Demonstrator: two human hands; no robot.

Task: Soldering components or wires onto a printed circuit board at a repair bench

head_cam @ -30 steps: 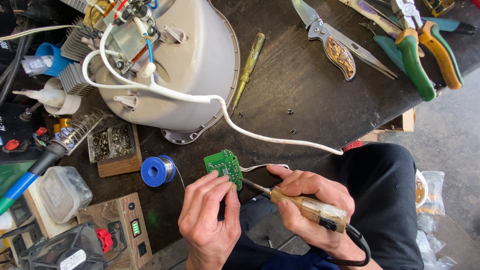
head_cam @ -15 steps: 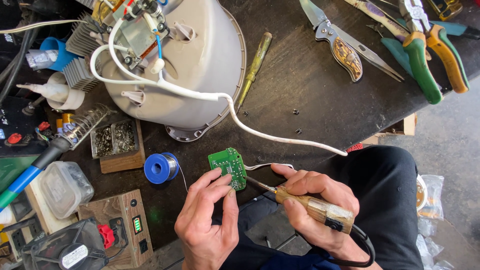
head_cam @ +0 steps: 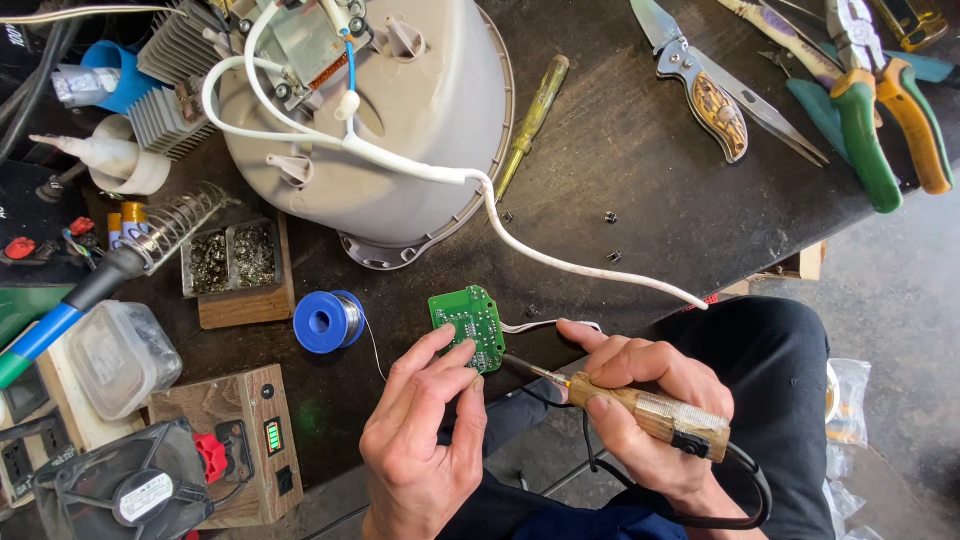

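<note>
My left hand pinches a small green circuit board by its lower edge at the near edge of the dark workbench. In my right hand is a wooden-handled soldering iron, its metal tip touching the board's lower right corner. A black cord runs from the iron's handle toward my lap. A thin white wire leads from the board under my right fingers. Just left of the board lies a blue spool of solder wire, a strand curling off it toward my left hand.
An upturned grey appliance base with a white cable fills the bench's back. A yellow screwdriver, folding knife and pliers lie right. Left are a coil iron stand, metal-scrap tray, wooden box and small fan.
The view shifted slightly, so everything sits a little lower and to the right. Both hands keep their hold, with the iron tip staying at the board's edge.
</note>
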